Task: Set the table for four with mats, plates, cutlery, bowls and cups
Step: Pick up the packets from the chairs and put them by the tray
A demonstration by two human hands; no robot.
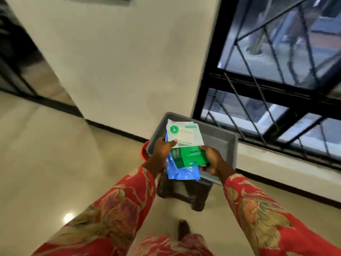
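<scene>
Nearest the camera, a bare foot (183,229) stood on the pale tiled floor (46,163), and two arms in red floral sleeves (114,209) reached forward. The left hand (162,154) pinched the near left edge of a white and green packet (182,134), thumb on top and fingers curled beneath. The right hand (212,159) gripped a green packet (188,157), fingers wrapped round its right end. Under both lay a blue plastic packet (181,171), its loose lower edge hanging free between the wrists. What the packets held could not be told; they may be mats or disposable tableware, but that is only a guess. They looked light, thin and floppy, with glossy film that would probably slide, one sheet over the other, so holding the stack at opposite edges seemed the safer hold, pressed together so the blue one did not slip out.

Just beyond the hands, a grey plastic tray (221,145) sat on a dark stool (186,193), with a red rim (144,150) showing at its left. Farther off rose a cream wall (120,61) and a barred window (276,71). No dining table was in view, so the setting seemed not yet begun
</scene>
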